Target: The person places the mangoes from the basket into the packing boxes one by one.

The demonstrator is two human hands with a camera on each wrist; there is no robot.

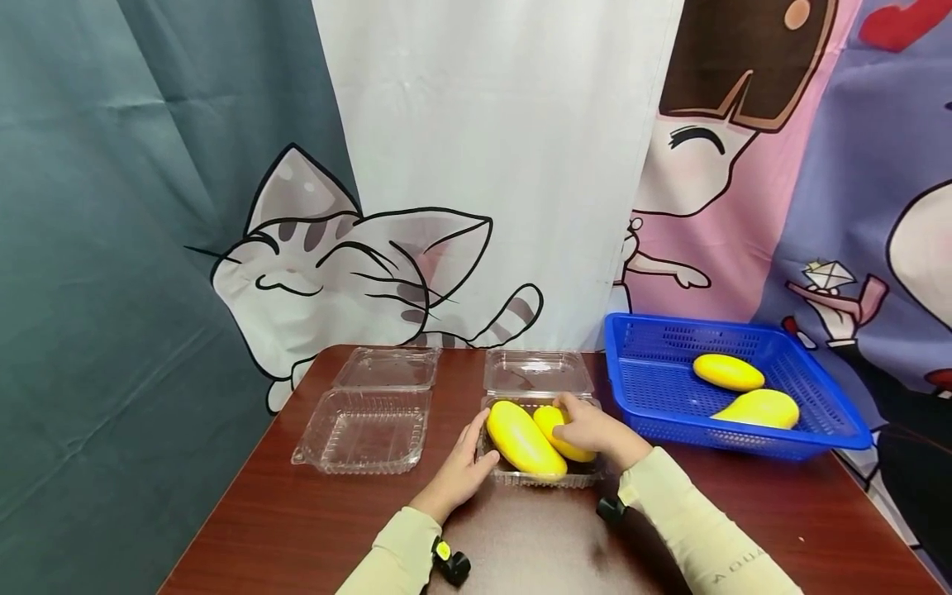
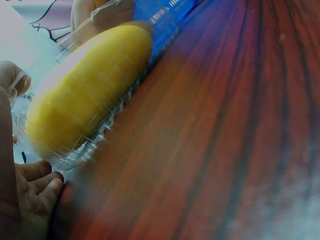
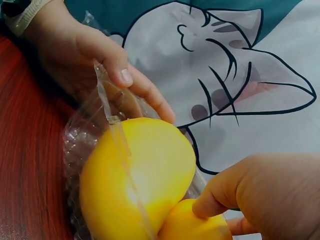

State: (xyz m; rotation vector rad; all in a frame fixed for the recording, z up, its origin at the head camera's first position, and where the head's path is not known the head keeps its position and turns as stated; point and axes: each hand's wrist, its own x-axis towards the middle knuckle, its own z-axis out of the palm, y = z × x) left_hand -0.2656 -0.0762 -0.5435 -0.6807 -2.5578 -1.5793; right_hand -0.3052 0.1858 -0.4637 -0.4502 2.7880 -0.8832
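Observation:
A clear plastic clamshell box [image 1: 554,479] lies with its lid folded back and two yellow mangoes inside. The larger mango [image 1: 524,438] slants along the left half of the box, and a smaller mango [image 1: 550,420] sits beside it on the right. My right hand [image 1: 598,431] grips the smaller mango from above, thumb and fingers around it; in the right wrist view the mangoes touch. Against the box's left side rests my left hand [image 1: 463,471], thumb and fingers spread and fairly straight. The left wrist view shows the larger mango [image 2: 90,90] through the ribbed wall.
To the left stands another lidded clear box [image 1: 372,430], open, with nothing in it. A blue plastic basket [image 1: 647,405] at the back right holds two more yellow mangoes [image 1: 729,372]. Behind the brown wooden table [image 1: 297,529] hangs a printed curtain [image 1: 506,165].

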